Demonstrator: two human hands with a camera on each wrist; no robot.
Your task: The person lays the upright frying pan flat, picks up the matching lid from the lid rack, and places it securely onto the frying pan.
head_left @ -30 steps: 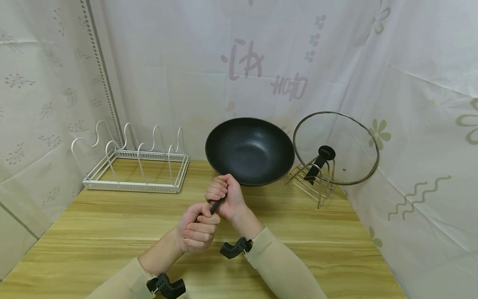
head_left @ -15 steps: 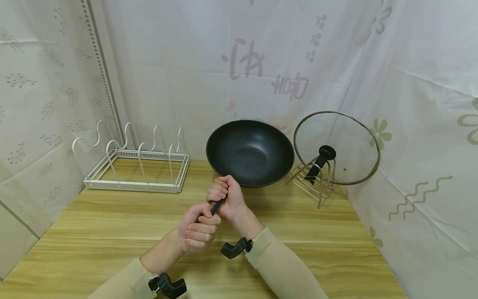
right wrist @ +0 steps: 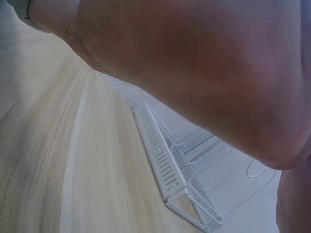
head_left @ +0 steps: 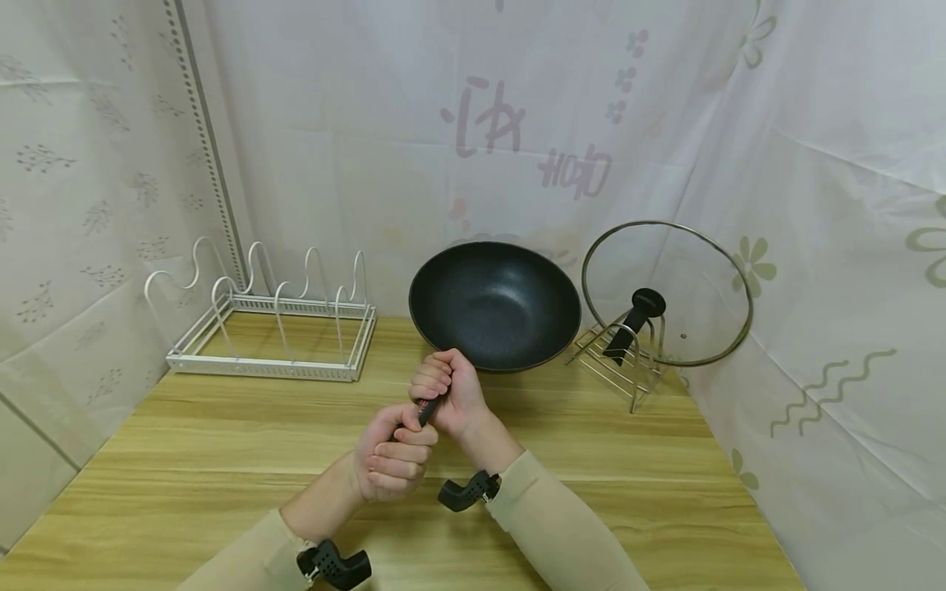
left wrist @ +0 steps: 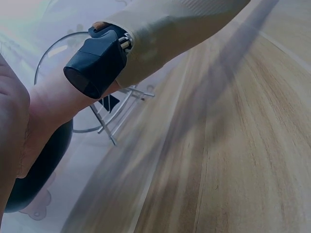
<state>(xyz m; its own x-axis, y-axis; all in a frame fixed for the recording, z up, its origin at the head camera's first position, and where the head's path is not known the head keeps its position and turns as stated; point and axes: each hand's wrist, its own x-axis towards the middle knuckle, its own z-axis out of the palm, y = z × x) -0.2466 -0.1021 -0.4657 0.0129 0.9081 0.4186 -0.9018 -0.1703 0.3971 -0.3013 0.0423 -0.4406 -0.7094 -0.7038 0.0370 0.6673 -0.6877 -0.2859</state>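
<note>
The slim black handle (head_left: 429, 410) of a round black deep-sided pan (head_left: 495, 305) is gripped by the left hand (head_left: 393, 453) and, nearer the pan, by the right hand (head_left: 455, 396).

The head view looks forward and down; close, tilted wrist views share its tabletop (head_left: 665, 492), the left facing the lid (head_left: 650, 301), the right the white rack (right wrist: 160, 155).

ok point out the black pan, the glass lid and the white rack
Black pan (head_left: 495, 310), head view: middle of its inside
Glass lid (head_left: 687, 291), head view: on the clear glass
White rack (head_left: 260, 368), head view: its front rail
</note>
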